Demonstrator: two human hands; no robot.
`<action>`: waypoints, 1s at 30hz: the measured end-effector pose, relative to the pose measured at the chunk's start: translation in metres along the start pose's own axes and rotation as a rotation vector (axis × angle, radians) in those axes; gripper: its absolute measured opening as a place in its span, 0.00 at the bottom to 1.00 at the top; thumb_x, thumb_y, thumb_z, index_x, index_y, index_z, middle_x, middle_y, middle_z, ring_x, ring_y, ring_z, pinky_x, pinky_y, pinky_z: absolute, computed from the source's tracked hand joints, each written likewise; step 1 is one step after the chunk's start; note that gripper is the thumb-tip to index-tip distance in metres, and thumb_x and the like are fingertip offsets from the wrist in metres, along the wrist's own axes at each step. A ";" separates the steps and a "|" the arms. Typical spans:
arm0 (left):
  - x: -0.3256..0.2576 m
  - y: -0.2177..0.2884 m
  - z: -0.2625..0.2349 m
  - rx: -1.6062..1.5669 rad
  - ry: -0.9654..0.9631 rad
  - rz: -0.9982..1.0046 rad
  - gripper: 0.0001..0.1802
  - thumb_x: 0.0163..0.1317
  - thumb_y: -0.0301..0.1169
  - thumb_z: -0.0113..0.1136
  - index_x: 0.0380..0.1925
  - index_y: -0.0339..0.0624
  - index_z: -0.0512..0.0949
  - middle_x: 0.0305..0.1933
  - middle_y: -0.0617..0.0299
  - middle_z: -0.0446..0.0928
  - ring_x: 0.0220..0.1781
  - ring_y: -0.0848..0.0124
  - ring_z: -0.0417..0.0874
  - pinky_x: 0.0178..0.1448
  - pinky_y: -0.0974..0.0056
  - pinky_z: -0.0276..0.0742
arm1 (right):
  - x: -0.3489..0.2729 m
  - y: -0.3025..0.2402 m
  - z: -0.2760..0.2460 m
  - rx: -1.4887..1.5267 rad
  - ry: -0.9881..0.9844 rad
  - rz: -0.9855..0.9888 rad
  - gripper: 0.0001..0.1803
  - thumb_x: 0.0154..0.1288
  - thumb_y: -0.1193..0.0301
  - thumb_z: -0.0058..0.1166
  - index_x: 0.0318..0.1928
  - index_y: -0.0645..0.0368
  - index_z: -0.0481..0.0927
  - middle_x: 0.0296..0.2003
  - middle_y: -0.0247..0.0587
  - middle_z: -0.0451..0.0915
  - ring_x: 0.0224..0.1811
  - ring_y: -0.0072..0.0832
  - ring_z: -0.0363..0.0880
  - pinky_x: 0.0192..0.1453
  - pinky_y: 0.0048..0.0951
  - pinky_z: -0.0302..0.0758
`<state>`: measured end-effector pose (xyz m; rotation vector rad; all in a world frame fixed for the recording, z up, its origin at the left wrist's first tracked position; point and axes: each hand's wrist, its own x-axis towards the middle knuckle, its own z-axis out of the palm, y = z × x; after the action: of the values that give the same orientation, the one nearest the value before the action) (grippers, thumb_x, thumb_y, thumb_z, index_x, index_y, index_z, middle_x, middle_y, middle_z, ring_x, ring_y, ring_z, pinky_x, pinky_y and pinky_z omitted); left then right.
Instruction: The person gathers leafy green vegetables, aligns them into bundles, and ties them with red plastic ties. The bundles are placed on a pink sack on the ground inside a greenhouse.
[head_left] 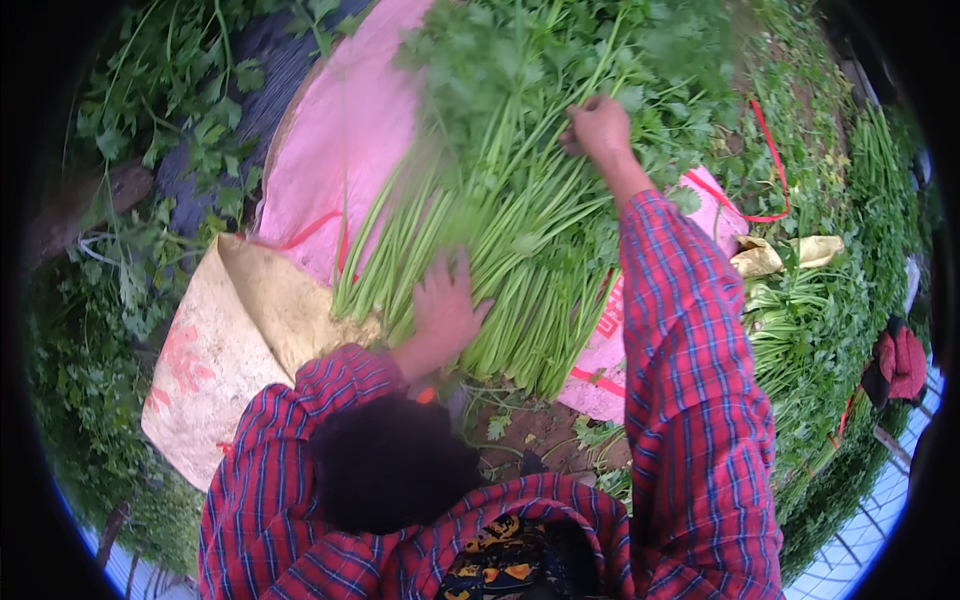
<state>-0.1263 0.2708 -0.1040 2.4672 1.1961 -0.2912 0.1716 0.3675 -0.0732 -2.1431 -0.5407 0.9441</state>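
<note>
A big heap of green celery (520, 215) lies with its pale stalk ends toward me and its leaves at the far side. Spread open, my left hand (445, 305) rests against the stalks near their lower ends, slightly blurred. Higher up, over the right side of the heap, my right hand (597, 128) has its fingers curled together among the stems. What it pinches, if anything, is hidden. Beneath the celery lies a pink woven sheet (335, 130), with red ribbon (310, 232) across it.
A cream woven sack (215, 350) with red print is folded at left. More celery (790, 330) lies at right beside a tan cloth-like piece (815, 250). A red-and-black item (897, 365) is at the far right. A dark rounded shape (395, 465) sits near my left forearm.
</note>
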 end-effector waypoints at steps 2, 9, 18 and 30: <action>0.001 0.002 -0.002 0.007 0.038 -0.002 0.50 0.52 0.51 0.59 0.67 0.37 0.47 0.67 0.41 0.52 0.61 0.52 0.62 0.55 0.53 0.61 | -0.006 -0.002 -0.003 0.007 0.035 0.083 0.11 0.58 0.74 0.52 0.36 0.70 0.70 0.19 0.50 0.78 0.18 0.34 0.81 0.19 0.31 0.77; 0.006 0.003 -0.008 0.044 -0.029 -0.036 0.53 0.50 0.53 0.58 0.68 0.38 0.43 0.67 0.38 0.50 0.66 0.49 0.58 0.61 0.50 0.58 | -0.095 -0.009 -0.147 0.217 0.030 -0.125 0.25 0.62 0.65 0.54 0.54 0.69 0.68 0.39 0.47 0.79 0.31 0.28 0.81 0.31 0.26 0.79; 0.041 -0.041 0.000 0.095 0.032 0.141 0.60 0.45 0.60 0.62 0.68 0.36 0.43 0.63 0.26 0.54 0.66 0.38 0.57 0.68 0.48 0.55 | -0.642 0.258 -0.370 0.385 1.291 0.209 0.17 0.60 0.68 0.54 0.46 0.67 0.74 0.32 0.37 0.79 0.30 0.22 0.77 0.32 0.22 0.73; 0.123 0.164 -0.236 0.564 -0.048 0.628 0.33 0.52 0.46 0.59 0.43 0.22 0.74 0.46 0.35 0.76 0.50 0.52 0.78 0.52 0.58 0.72 | -0.778 0.494 -0.025 1.106 1.458 0.782 0.10 0.58 0.72 0.55 0.38 0.64 0.77 0.23 0.36 0.78 0.20 0.22 0.76 0.20 0.23 0.73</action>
<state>0.0830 0.3658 0.1080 3.1298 0.2796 -0.5535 -0.2683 -0.4430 -0.0772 -1.3460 1.2845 -0.2205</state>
